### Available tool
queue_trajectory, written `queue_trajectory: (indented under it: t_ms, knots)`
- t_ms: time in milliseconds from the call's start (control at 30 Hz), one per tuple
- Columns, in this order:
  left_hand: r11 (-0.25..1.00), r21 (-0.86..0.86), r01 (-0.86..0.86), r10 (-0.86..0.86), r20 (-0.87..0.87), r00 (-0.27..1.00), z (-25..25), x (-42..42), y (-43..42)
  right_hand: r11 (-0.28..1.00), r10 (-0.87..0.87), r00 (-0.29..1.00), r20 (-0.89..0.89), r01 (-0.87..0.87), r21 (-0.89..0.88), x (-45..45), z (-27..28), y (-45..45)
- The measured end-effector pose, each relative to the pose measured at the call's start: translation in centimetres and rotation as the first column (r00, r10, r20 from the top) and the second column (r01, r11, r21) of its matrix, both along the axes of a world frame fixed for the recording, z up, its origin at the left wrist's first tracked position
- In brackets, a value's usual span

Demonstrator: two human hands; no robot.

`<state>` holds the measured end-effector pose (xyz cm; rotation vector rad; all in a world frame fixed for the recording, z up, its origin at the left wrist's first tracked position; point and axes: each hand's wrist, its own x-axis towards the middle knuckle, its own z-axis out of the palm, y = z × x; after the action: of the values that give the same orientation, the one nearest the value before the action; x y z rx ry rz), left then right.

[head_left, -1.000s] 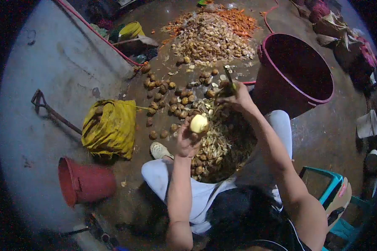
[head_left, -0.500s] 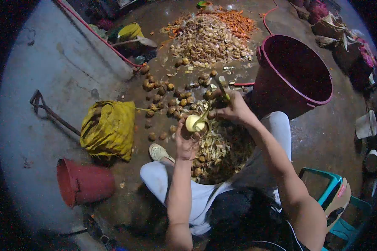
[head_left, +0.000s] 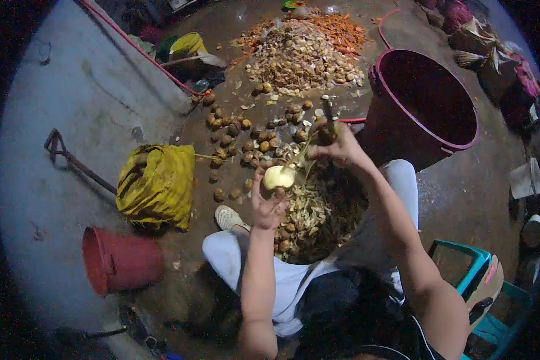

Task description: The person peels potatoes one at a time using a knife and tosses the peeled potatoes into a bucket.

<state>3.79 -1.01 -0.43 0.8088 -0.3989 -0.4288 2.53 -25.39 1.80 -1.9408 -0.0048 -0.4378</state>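
Note:
My left hand (head_left: 267, 210) is wrapped around a pale yellow, round peeled root vegetable (head_left: 278, 178) from below and the left side. A knife (head_left: 330, 113) is gripped in my right hand (head_left: 343, 149); its dark end sticks up past the fingers. Between the right hand and the vegetable runs a blurred greenish strip, peel or blade, I cannot tell which. Below both hands, between my legs, lies a heap of pale peelings (head_left: 309, 213) with some brown unpeeled roots among them. More brown roots (head_left: 263, 137) are scattered on the floor ahead.
A large pile of peelings (head_left: 306, 57) with orange scraps lies farther ahead. The big maroon tub (head_left: 375, 111) stands at the right. To the left are a yellow sack (head_left: 156, 189), a red bucket (head_left: 132, 264) and a long-handled tool (head_left: 84, 168). A teal stool (head_left: 468, 255) is beside me.
The knife hand has shifted slightly right, its upper end swinging more upright. More of the pale vegetable's surface now shows in the left hand.

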Motion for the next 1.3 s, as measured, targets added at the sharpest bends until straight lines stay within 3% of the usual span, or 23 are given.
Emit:
queue_trajectory:
  t_ms: [100,167,233,300,333,400,433,467,533,567,633,700,767,833,867,967,1033,1067,1167,1200,1300]
  knots:
    - [1.0,0.024,-0.019,0.019,0.0,1.0,-0.2,-0.5,-0.1,0.988,0.047,0.987,0.156,-0.023,-0.151,-0.3,0.0,0.9]
    - [0.999,-0.001,0.052,-0.052,-0.078,0.996,-0.1,-0.5,0.6,0.998,-0.043,0.999,0.033,0.042,0.037,0.0,0.1,0.4]
    - [0.98,-0.165,0.111,-0.15,-0.248,0.957,0.9,-0.5,0.6,0.995,-0.046,0.999,-0.009,0.046,0.086,-0.2,0.5,0.5]
    - [0.97,-0.187,0.155,-0.191,-0.192,0.963,1.5,-0.2,0.1,0.999,-0.011,0.999,0.034,0.012,-0.032,-0.7,1.2,0.8]
    - [0.99,-0.076,0.117,-0.125,-0.113,0.986,1.2,-0.3,0.0,0.991,0.004,0.997,0.077,0.006,-0.136,-1.1,1.7,1.2]
    - [0.994,0.075,0.078,-0.076,-0.031,0.997,0.7,-0.3,0.1,0.999,-0.002,1.0,-0.01,0.001,-0.035,-1.4,2.1,1.5]
    - [0.994,0.079,0.076,-0.073,-0.04,0.996,0.4,-0.5,0.3,1.0,-0.007,0.999,-0.042,0.008,0.02,-0.8,1.0,0.6]
    - [0.991,-0.036,0.126,-0.13,-0.106,0.986,0.2,-0.5,0.3,0.994,-0.112,0.994,-0.017,0.112,-0.004,0.3,-1.0,-0.7]
    - [0.966,-0.175,0.189,-0.218,-0.162,0.962,0.0,0.0,0.5,0.996,-0.093,0.995,-0.041,0.094,0.009,-0.3,0.7,-0.8]
    - [0.965,-0.175,0.193,-0.22,-0.154,0.963,0.0,0.2,0.5,0.997,-0.062,0.998,-0.026,0.063,0.054,-0.6,1.6,-0.2]
    - [0.988,-0.045,0.146,-0.151,-0.166,0.974,0.6,-0.2,0.3,0.991,0.076,0.994,0.073,-0.068,-0.112,-1.5,2.6,1.1]
    - [0.992,-0.055,0.116,-0.12,-0.09,0.989,0.5,-0.3,-0.1,0.988,0.078,0.994,0.075,-0.067,-0.139,-1.4,2.1,1.1]
    - [0.977,-0.116,0.177,-0.193,-0.142,0.971,0.0,-0.3,0.4,0.995,-0.096,0.994,-0.058,0.096,0.009,-0.2,0.3,-0.4]
    - [0.967,-0.156,0.203,-0.227,-0.163,0.96,0.9,-0.4,0.5,0.994,-0.085,0.994,-0.068,0.089,0.063,0.2,0.4,-0.3]
    - [0.981,-0.093,0.171,-0.183,-0.139,0.973,1.3,-0.5,0.3,0.995,-0.024,0.999,-0.033,0.027,0.1,-0.3,0.3,0.0]
    - [0.993,0.054,0.1,-0.096,-0.067,0.993,1.0,-0.5,-0.1,0.984,0.065,0.986,0.152,-0.039,-0.172,-1.6,2.8,1.9]
    - [0.983,0.078,0.166,-0.161,-0.059,0.985,0.5,-0.5,0.6,0.998,0.044,0.995,-0.092,-0.039,0.056,-1.5,2.4,1.2]
    - [0.979,-0.054,0.198,-0.202,-0.098,0.974,0.5,-0.6,0.3,0.997,-0.069,0.996,-0.054,0.067,-0.025,-0.5,1.0,0.1]
    - [0.976,-0.093,0.196,-0.206,-0.125,0.97,0.1,-0.2,0.5,0.99,-0.094,0.991,0.097,0.103,-0.093,-0.1,-0.2,-0.9]
    - [0.988,-0.036,0.152,-0.155,-0.114,0.981,0.4,-0.3,0.4,0.999,-0.004,1.0,0.008,0.004,-0.036,-0.8,1.6,0.1]
    - [0.993,0.045,0.107,-0.107,0.004,0.994,0.8,-0.7,-0.2,0.964,0.044,0.986,0.158,-0.001,-0.267,-0.8,1.3,0.8]
